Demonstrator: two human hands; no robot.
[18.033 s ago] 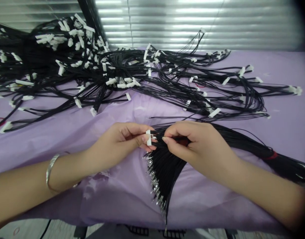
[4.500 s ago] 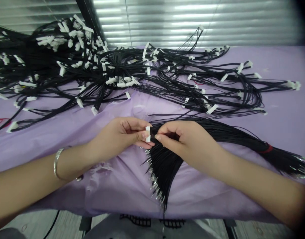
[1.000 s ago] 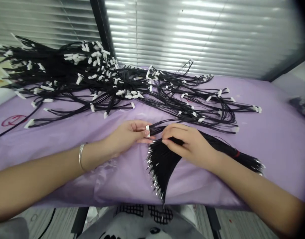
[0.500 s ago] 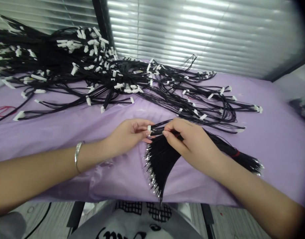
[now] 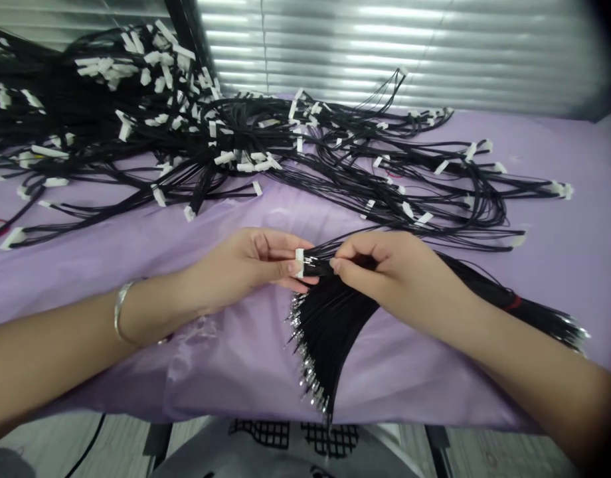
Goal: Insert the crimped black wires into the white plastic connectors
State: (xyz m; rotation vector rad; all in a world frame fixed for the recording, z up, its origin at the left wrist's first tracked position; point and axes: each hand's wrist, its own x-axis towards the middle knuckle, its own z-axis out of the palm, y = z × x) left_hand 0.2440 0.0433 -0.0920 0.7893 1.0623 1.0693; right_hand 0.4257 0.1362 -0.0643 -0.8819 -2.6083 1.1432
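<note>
My left hand (image 5: 270,260) pinches a small white connector (image 5: 299,263) between thumb and fingers. Black wires run from the connector's right side towards my right hand (image 5: 380,265). The thumb and forefinger of that hand are closed on a black wire (image 5: 323,261) just right of the connector; silvery tips show between the two hands. Below them fans out a thick bundle of loose black wires (image 5: 330,325) with bare metal terminals along its left end. It passes under my right hand and emerges to the right, where a red tie (image 5: 513,303) circles it.
A large heap of black cables with white connectors (image 5: 106,70) lies at the back left. More such cables (image 5: 415,172) spread to the right. All rest on a purple cloth (image 5: 236,372) covering the table. Window blinds (image 5: 325,46) stand behind.
The view has shifted and come slightly closer. Both hands keep their grips near the white connector, with my right fingers a little farther right of it.
</note>
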